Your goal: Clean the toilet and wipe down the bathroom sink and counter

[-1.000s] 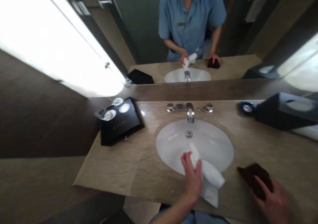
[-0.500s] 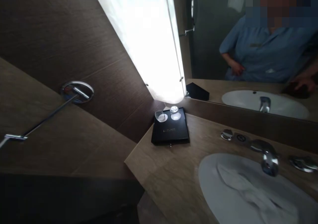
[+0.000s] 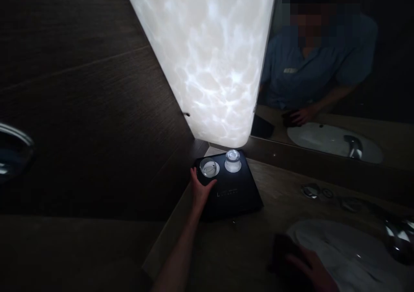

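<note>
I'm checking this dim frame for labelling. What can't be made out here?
- Lettering on the black square tray: too small, too dark.
- Right hand: cut off by the bottom edge; the dark cloth beneath it lost in shadow.
- Left hand at the tray's edge: grip unclear.

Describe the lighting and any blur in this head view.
Head view: the lit wall panel is the only bright area; counter and sink are underexposed. The left hand at the black tray is dim, the right hand dim and blurred.
</note>
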Tool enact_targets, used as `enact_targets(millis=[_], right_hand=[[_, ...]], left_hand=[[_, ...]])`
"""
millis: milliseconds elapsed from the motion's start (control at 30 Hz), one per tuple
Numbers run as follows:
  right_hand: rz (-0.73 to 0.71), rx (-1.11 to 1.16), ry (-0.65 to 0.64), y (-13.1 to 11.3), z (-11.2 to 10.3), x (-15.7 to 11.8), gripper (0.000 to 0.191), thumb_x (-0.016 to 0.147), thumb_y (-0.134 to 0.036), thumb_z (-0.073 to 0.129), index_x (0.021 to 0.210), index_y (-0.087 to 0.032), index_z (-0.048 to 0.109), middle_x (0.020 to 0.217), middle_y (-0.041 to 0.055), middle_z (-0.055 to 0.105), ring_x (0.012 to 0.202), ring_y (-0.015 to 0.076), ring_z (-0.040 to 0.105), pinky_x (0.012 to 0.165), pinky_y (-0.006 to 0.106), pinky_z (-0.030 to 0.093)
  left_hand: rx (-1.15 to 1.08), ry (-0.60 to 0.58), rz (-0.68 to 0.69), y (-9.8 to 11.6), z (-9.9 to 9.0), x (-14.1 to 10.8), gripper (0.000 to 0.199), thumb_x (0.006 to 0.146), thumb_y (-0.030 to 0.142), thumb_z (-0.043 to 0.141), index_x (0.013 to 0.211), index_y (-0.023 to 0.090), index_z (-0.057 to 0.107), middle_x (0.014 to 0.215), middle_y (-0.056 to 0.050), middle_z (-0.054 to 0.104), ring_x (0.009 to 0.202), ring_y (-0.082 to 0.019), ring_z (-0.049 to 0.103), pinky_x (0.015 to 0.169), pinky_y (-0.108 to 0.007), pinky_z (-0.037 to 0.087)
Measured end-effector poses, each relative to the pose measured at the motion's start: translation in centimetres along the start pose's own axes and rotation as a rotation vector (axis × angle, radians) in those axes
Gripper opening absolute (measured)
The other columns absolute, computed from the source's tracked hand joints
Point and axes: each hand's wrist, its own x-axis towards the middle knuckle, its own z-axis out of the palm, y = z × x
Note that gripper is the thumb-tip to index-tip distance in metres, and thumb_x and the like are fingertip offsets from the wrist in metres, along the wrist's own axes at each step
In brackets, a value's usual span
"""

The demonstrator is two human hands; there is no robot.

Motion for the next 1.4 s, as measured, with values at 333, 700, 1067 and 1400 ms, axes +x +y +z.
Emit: enact_targets(millis=[333, 700, 1067, 1400], right_hand=[[0.001, -0.627, -0.494, -6.4, -0.7, 32.5, 0.067, 0.085, -0.014, 0.062, 0.150, -0.031, 0.053, 0.164, 0.0149, 0.033, 0.129, 0.0370, 0.046, 0.099, 0.050, 0.048], [0.058, -0.638, -0.671, -7.0, 1.9, 33.4, 0.060, 0.089, -0.019, 0.058, 0.148, -0.030, 0.052, 0.146, 0.0188, 0.042, 0.123, 0.0375, 0.049, 0.089, 0.047, 0.051], [0.045, -0.685, -0.741, -6.9, 1.6, 33.5, 0.063, 0.092, -0.019, 0.053, 0.152, -0.036, 0.049, 0.142, 0.0184, 0.045, 0.121, 0.0378, 0.050, 0.088, 0.049, 0.049], [0.095, -0.701, -0.737, -7.5, 2.0, 34.2, 0.054, 0.098, -0.023, 0.044, 0.151, -0.033, 0.050, 0.135, 0.0210, 0.048, 0.120, 0.0403, 0.052, 0.086, 0.054, 0.049]], left_hand=[[-0.084, 0.024, 0.010, -0.3, 2.8, 1.1, 0.125, 0.064, 0.031, 0.093, 0.163, 0.015, 0.017, 0.160, -0.022, 0.047, 0.153, -0.032, 0.039, 0.130, -0.047, 0.025], [0.000, 0.089, 0.096, -0.1, 3.4, 0.9, 0.112, 0.071, 0.029, 0.090, 0.161, 0.015, 0.025, 0.143, -0.018, 0.061, 0.140, -0.031, 0.052, 0.127, -0.047, 0.030], [-0.057, 0.135, 0.073, 0.1, 3.8, 0.9, 0.109, 0.069, 0.030, 0.091, 0.158, 0.015, 0.030, 0.144, -0.018, 0.062, 0.139, -0.031, 0.053, 0.126, -0.048, 0.032], [-1.041, -0.049, -0.599, 6.0, 2.0, 1.3, 0.050, 0.083, 0.041, 0.077, 0.123, 0.015, 0.062, 0.120, -0.012, 0.074, 0.109, -0.022, 0.071, 0.096, -0.034, 0.057]])
